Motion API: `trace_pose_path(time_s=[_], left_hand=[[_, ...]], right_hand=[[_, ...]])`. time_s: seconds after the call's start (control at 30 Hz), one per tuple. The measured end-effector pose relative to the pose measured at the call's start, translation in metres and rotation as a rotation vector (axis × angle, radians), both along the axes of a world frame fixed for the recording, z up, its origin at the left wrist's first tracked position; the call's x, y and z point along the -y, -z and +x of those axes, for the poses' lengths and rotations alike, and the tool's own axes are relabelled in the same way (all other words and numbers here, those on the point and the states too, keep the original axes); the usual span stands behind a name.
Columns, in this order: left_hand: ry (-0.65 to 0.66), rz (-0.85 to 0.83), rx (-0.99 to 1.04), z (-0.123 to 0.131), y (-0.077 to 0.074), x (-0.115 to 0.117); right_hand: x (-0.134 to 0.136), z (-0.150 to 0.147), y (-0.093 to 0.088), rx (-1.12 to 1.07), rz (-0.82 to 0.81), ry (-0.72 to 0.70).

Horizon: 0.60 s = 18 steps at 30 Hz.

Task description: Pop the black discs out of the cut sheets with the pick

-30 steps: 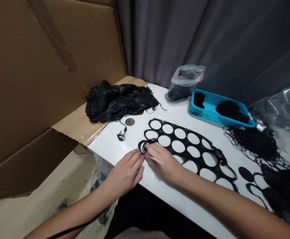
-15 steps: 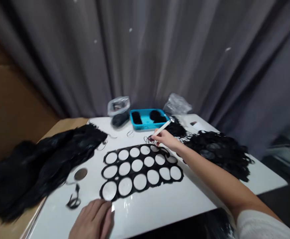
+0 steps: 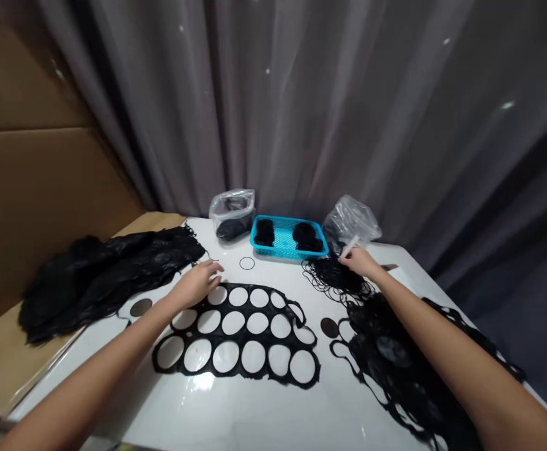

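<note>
A black sheet with round cut-out holes [image 3: 240,341] lies flat on the white table [image 3: 255,413]. My left hand [image 3: 197,283] rests at the sheet's far left corner, fingers loosely spread, holding nothing. My right hand [image 3: 358,260] is closed on a thin white stick-like tool [image 3: 349,247] and sits over a tangle of thin black rings [image 3: 332,279]. A single loose black ring [image 3: 246,264] lies between the sheet and the blue basket [image 3: 286,249].
The basket holds two dark heaps. A clear bag [image 3: 233,215] stands to its left and another clear bag [image 3: 351,220] to its right. Piles of black offcuts lie at left [image 3: 104,275] and right [image 3: 405,363]. Cardboard [image 3: 29,188] and a grey curtain [image 3: 348,113] stand behind.
My left hand has reached forward from the near edge to the sheet's far left corner. My right hand moved right with the tool, from the sheet's far edge to the ring tangle.
</note>
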<state>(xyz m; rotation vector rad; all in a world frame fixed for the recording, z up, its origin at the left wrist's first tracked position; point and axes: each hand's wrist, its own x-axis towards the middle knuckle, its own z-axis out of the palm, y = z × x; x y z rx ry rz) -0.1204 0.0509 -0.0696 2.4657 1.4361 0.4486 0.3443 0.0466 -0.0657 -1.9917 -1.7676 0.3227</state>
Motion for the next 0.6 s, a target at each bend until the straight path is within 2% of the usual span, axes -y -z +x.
trace_pose_path(time_s=[0.13,0.23,0.3,0.43,0.6], left_hand=[[-0.05,-0.07,0.007,0.041,0.015,-0.039],[-0.107,-0.077,0.007,0.068,0.025,-0.058],[-0.105,-0.101,0.01,0.08,0.026,-0.066],[0.018,-0.225,0.034,0.092,0.014,-0.067],[0.238,-0.473,0.184,0.102,-0.016,-0.043]], right_hand=[[0.005,0.006,-0.002,0.075,0.041,-0.091],[0.019,0.003,-0.006,0.093,0.128,-0.135],[0.032,-0.003,-0.007,0.05,0.144,-0.168],[0.055,-0.035,-0.004,-0.19,0.062,-0.209],[0.052,-0.113,-0.006,-0.765,-0.115,-0.313]])
